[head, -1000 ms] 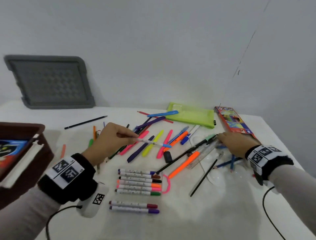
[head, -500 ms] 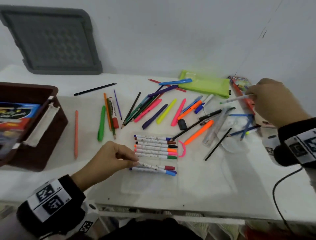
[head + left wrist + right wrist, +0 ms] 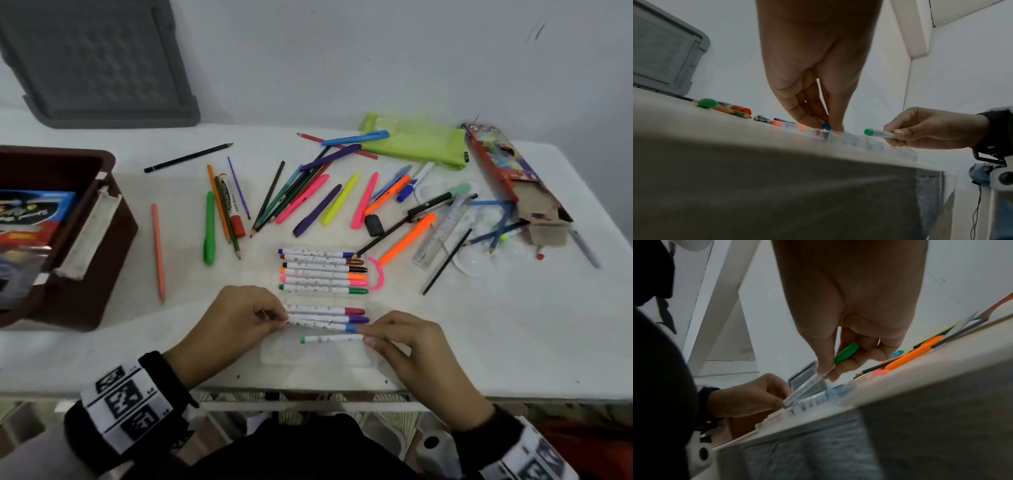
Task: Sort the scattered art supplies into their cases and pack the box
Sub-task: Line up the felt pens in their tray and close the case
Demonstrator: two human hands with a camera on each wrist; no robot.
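Note:
A clear plastic marker case (image 3: 274, 358) lies near the table's front edge, with several white-barrelled markers (image 3: 322, 272) in a row at its far half. My left hand (image 3: 283, 317) pinches the left end of a blue-capped marker (image 3: 322, 324) lying beside the red and purple ones; the left wrist view shows its blue end (image 3: 826, 126) between my fingertips (image 3: 837, 128). Just in front of it, my right hand (image 3: 367, 338) pinches a green marker (image 3: 330, 339) by its cap end (image 3: 846, 352) and holds it slightly above the case (image 3: 777, 416).
A brown box (image 3: 99, 246) holding printed packs stands at the left. A grey lid (image 3: 96, 61) leans on the wall. Loose pens and pencils (image 3: 308, 198), a ruler (image 3: 442, 233), a green pouch (image 3: 421, 145) and an open pencil carton (image 3: 510, 181) lie behind the case.
My right hand has come from the far right to the case front, carrying the green marker. My left hand stays at the case with the blue marker. The head view has tipped down.

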